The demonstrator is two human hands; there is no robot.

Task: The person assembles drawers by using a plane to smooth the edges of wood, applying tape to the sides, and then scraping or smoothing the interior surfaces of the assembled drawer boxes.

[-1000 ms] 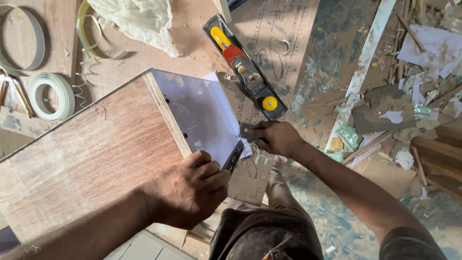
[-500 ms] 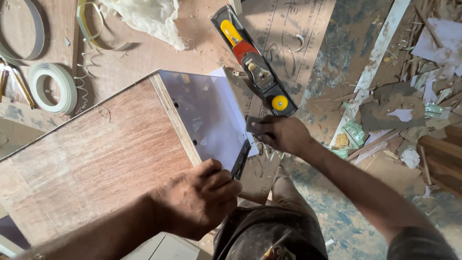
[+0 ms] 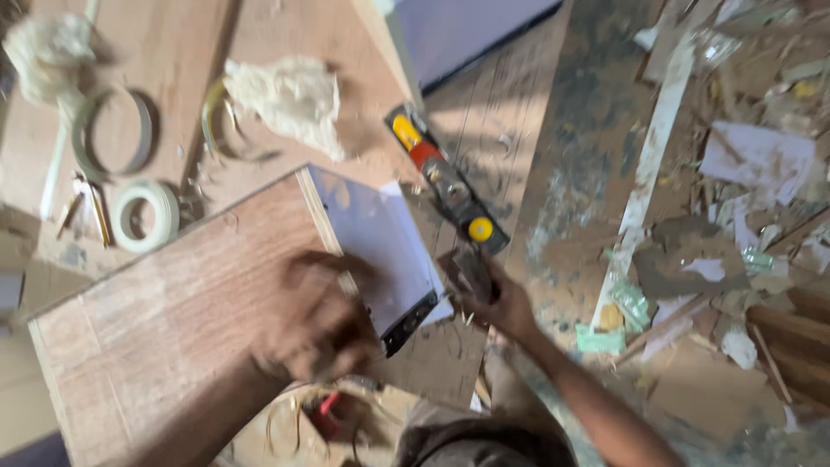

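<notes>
A plywood board [image 3: 173, 320] lies in front of me with a white laminate sheet [image 3: 376, 246] on its right end. A dark flat tool [image 3: 411, 322] runs along the sheet's near corner between my hands. My left hand [image 3: 316, 324] rests curled on the board at the tool's lower end. My right hand [image 3: 497, 303] is closed on the tool's dark upper end, just off the board's edge. The picture is blurred, so finger detail is lost.
A black hand plane [image 3: 445, 186] with yellow and red knobs lies just beyond my right hand. Tape rolls [image 3: 143, 216] and a pale wad of cloth [image 3: 285, 104] sit on the bench behind the board. Wood scraps and paper [image 3: 743, 259] litter the floor at right.
The view has shifted and blurred. Both hands stay at the sheet's near corner with the dark tool. My left hand has slid a little toward the sheet.
</notes>
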